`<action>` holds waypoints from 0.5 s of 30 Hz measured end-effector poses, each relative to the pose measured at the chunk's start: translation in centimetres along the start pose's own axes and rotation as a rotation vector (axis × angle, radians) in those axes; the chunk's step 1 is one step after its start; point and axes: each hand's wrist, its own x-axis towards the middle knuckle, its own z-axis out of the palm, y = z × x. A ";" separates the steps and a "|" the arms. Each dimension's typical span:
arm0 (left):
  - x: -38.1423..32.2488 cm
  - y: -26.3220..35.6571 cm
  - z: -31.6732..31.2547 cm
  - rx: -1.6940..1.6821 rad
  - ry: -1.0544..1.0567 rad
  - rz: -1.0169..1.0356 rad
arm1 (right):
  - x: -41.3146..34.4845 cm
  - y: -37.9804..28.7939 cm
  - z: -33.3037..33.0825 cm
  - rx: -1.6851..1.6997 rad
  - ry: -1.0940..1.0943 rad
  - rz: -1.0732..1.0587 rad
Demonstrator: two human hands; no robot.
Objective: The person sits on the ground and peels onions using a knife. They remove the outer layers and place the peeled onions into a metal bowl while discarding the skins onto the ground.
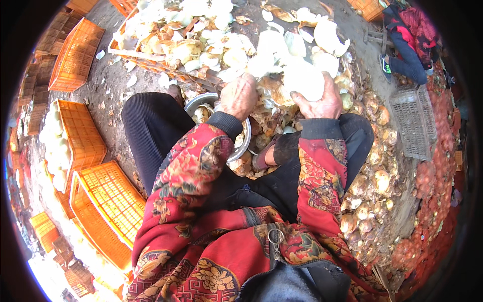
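In my right hand [322,100] is a large, pale peeled onion [303,79], its surface washed out by glare. My left hand [238,96] is beside it with the fingers curled in and the back of the hand towards me. Bright light and the hand itself hide whether anything is in that grip. Below my left wrist stands a round metal basin [246,145] with onions in it, between my legs. Loose brown onion skins [279,90] and pale peelings [296,43] lie around and beyond both hands.
An orange plastic crate [151,62] heaped with onion layers and skins stands ahead to the left. More orange crates [77,56] line the left side. Unpeeled onions [377,181] cover the ground at right, by a grey crate [413,120], red mesh sacks [434,177] and another person [409,45].
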 end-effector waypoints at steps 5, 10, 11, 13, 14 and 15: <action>0.4 -0.7 -1.7 -0.190 -0.076 -0.061 | -0.2 1.9 -0.2 0.312 0.056 0.093; -1.8 2.7 -3.5 -0.269 0.056 0.210 | -0.4 0.7 -0.6 0.165 0.051 0.072; -2.4 3.5 -3.4 -0.217 0.045 0.282 | -0.3 0.4 -0.6 0.127 0.055 0.083; -3.0 4.3 -3.1 -0.167 -0.019 0.328 | -0.2 -0.4 -0.7 0.073 0.051 0.064; -2.8 4.2 -3.0 -0.114 0.011 0.287 | -0.2 -0.6 -0.8 0.085 0.043 0.063; -2.6 4.1 -2.7 -0.080 0.018 0.248 | -0.3 -0.7 -0.9 0.103 0.033 0.046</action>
